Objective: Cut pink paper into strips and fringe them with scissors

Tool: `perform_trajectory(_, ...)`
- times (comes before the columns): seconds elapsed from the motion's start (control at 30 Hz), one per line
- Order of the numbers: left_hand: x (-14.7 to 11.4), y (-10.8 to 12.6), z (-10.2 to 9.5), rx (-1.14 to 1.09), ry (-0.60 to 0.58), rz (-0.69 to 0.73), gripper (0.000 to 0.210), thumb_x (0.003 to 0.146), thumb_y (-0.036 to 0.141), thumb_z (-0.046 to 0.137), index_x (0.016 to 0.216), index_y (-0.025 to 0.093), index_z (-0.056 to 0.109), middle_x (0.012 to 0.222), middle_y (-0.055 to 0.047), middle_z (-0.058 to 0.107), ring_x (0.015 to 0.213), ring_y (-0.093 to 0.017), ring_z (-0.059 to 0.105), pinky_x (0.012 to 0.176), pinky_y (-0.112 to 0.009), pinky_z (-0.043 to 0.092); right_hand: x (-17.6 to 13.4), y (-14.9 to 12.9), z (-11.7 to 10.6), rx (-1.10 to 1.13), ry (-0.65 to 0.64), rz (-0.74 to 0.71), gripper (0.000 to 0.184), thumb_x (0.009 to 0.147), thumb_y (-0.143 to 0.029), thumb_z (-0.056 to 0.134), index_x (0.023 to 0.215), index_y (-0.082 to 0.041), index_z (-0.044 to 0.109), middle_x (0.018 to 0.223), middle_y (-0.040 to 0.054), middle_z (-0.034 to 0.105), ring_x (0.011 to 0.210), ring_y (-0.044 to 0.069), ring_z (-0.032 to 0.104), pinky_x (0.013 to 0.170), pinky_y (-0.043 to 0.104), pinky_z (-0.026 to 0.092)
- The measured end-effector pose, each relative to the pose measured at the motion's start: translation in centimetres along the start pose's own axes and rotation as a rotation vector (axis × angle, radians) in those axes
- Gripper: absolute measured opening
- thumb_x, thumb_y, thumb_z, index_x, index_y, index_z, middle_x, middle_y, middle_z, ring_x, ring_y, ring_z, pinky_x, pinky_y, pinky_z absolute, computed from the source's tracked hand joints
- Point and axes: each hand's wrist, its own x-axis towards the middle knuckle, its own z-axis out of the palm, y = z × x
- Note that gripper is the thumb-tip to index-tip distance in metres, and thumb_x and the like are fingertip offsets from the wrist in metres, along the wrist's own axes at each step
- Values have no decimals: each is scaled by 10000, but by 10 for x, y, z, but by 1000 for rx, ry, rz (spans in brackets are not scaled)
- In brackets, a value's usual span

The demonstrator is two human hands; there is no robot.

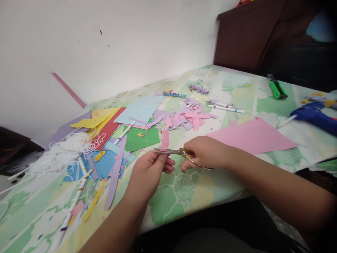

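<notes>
Near the table's front edge, my left hand (152,168) pinches a short pink paper strip (165,138), which stands up above the fingertips. My right hand (204,153) has its fingers in the gold handles of a pair of scissors (181,151). The blades point left and lie across the lower part of the strip, right by the left thumb. Whether the blades are parted is too small to tell. Behind the hands lies a pile of pink and lilac paper scraps (189,116). A large pink sheet (252,137) lies beyond my right forearm.
White string (65,151) lies tangled at the left beside coloured sheets, including a green sheet (142,138) and a light blue sheet (140,110). White marker-like sticks (226,108) lie farther back. At the right are a green cutter (277,88) and a blue glue gun (313,116).
</notes>
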Motion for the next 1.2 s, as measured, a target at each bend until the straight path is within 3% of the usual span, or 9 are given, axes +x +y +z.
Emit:
perform_trajectory(0.3,4,-9,-2,-144,-40,23,189,679,306,481,717,135,552,623,-22,618,509,-109,561,515,-241,451,2,-1,-1,-6,15,38,543,552,-699,345,574,-177,491,489,2,489,424,93,362,401,199,199)
perform_trajectory(0.63,2,-6,-2,-86,4,101,199,704,315,454,666,149,558,593,-11,607,477,-87,545,445,-185,408,-4,-2,-2,32,45,18,551,556,-703,329,626,-179,486,542,3,496,450,95,371,418,199,202)
perform_trajectory(0.87,1,-2,-1,-21,-12,64,202,698,321,458,659,146,550,614,-30,624,498,-106,557,432,-195,389,-2,-2,-1,2,36,9,563,559,-710,312,597,-177,489,515,6,494,439,97,368,412,202,201)
perform_trajectory(1.2,2,-9,-1,-180,-50,50,180,690,301,465,719,146,551,607,-18,615,501,-108,556,487,-225,433,0,0,-2,-8,67,55,542,537,-706,353,573,-181,484,496,-2,484,440,97,369,409,201,200)
